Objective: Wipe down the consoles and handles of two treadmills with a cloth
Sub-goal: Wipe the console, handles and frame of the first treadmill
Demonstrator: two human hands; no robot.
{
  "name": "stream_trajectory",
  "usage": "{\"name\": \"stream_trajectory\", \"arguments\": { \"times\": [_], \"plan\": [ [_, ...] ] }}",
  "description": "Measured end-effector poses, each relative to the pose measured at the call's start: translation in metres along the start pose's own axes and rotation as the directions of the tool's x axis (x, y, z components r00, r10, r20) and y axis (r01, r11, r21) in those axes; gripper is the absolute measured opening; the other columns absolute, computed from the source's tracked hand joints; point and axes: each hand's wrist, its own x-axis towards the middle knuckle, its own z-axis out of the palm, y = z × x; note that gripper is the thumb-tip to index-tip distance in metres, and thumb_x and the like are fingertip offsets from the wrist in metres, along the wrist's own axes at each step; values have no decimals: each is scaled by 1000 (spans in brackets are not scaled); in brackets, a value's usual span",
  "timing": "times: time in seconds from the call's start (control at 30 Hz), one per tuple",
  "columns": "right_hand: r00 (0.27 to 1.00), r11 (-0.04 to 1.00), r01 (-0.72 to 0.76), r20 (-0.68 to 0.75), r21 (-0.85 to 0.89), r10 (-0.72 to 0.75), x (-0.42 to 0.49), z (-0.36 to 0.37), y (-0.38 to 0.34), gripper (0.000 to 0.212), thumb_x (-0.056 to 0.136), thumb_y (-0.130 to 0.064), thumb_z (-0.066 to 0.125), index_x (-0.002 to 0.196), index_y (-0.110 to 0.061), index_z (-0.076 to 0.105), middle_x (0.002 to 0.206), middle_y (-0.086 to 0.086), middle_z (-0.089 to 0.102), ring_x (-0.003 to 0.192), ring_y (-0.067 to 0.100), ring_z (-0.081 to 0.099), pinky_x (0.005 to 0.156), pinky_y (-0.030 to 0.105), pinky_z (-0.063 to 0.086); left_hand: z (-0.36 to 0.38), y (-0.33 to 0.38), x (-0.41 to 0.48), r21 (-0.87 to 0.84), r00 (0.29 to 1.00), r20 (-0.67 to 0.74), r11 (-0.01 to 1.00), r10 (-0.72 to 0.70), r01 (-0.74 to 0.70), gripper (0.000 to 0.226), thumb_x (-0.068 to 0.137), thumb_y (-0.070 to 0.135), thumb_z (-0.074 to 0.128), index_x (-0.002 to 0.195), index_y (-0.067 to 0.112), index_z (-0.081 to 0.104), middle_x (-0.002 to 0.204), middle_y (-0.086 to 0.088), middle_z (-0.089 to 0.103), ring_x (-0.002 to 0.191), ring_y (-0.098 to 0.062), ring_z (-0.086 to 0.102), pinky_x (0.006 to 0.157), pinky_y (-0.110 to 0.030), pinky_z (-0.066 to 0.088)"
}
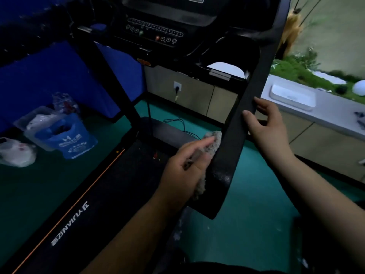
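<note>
1 head-worn camera looks forward and down, close above the treadmill handle (pixel 233 147), console (pixel 154 32) beyond.

Blue bag (pixel 69 139) on green floor (pixel 29 186), white tray (pixel 292 96) on counter (pixel 327 118)
</note>
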Motion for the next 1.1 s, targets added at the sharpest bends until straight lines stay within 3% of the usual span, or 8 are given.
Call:
{"name": "stream_trajectory", "arguments": {
  "times": [0.13, 0.23, 0.43, 0.53, 0.67, 0.73, 0.93, 1.1],
  "plan": [
    [992, 991, -104, -64, 85, 110, 4, 6, -4, 40, 87, -34, 64, 125, -35, 52, 125, -11, 52, 89, -1, 63, 76, 26, 57, 5, -25, 16, -106, 1000, 7, 994, 19, -18, 28, 91, 22, 55, 118, 24, 65, 126, 5, 61, 120, -6, 55, 104, -29, 41],
    [977, 977, -173, -106, 123, 186, 5, 11, -9, 35, 88, -27, 63, 121, -32, 53, 122, -10, 53, 89, 0, 62, 60, 13, 49, 5, -48, 38, -107, 999, 23, 994, -35, 38, 25, 92, 21, 58, 110, 37, 65, 118, 7, 64, 113, -2, 58, 97, -18, 43],
    [956, 959, -258, -111, 120, 272, 7, 14, -25, 33, 83, -26, 66, 113, -32, 55, 123, -3, 58, 92, 12, 68, 79, 31, 57, -5, -87, 66, -118, 957, -10, 951, -289, 286, 27, 95, 24, 55, 120, 23, 64, 116, 9, 67, 111, -3, 60, 97, -23, 48],
    [940, 948, -296, -140, 117, 311, 5, 19, -33, 37, 76, -29, 65, 112, -32, 55, 123, -2, 59, 94, 13, 68, 83, 34, 57, -20, -66, 47, -209, 992, -21, 971, -124, 117, 30, 93, 29, 52, 120, 21, 63, 122, 6, 64, 118, -7, 57, 102, -31, 44],
    [908, 945, -325, -268, 39, 323, 7, 35, -38, 35, 86, -28, 62, 119, -31, 51, 124, -6, 57, 96, 7, 64, 80, 23, 53, -8, -48, 31, -117, 932, 153, 942, 329, -313, 31, 91, 22, 53, 120, 14, 61, 112, -8, 54, 109, 0, 51, 95, -13, 37],
    [903, 945, -328, -292, 9, 316, 6, 37, -39, 35, 89, -32, 61, 122, -31, 51, 124, -7, 57, 98, 6, 63, 82, 21, 51, 2, -59, 47, -85, 918, 132, 927, 374, -365, 30, 92, 20, 53, 120, 13, 60, 104, -11, 50, 99, 4, 49, 90, -9, 37],
    [898, 935, -346, -316, -77, 306, 5, 37, -41, 32, 96, -32, 52, 127, -29, 50, 119, -11, 60, 87, -3, 59, 59, 1, 42, 22, -104, 120, -122, 966, 144, 965, -215, 233, 36, 93, 34, 53, 126, 21, 61, 115, 2, 63, 106, -7, 60, 93, -21, 45],
    [894, 922, -352, -349, -162, 280, 6, 38, -42, 31, 96, -32, 51, 127, -29, 50, 114, -12, 56, 85, -8, 53, 58, -6, 34, 22, -61, 116, -198, 973, -2, 953, 232, -228, 31, 94, 26, 50, 124, 24, 56, 117, -4, 53, 110, -2, 53, 99, -17, 38]
  ]
}}
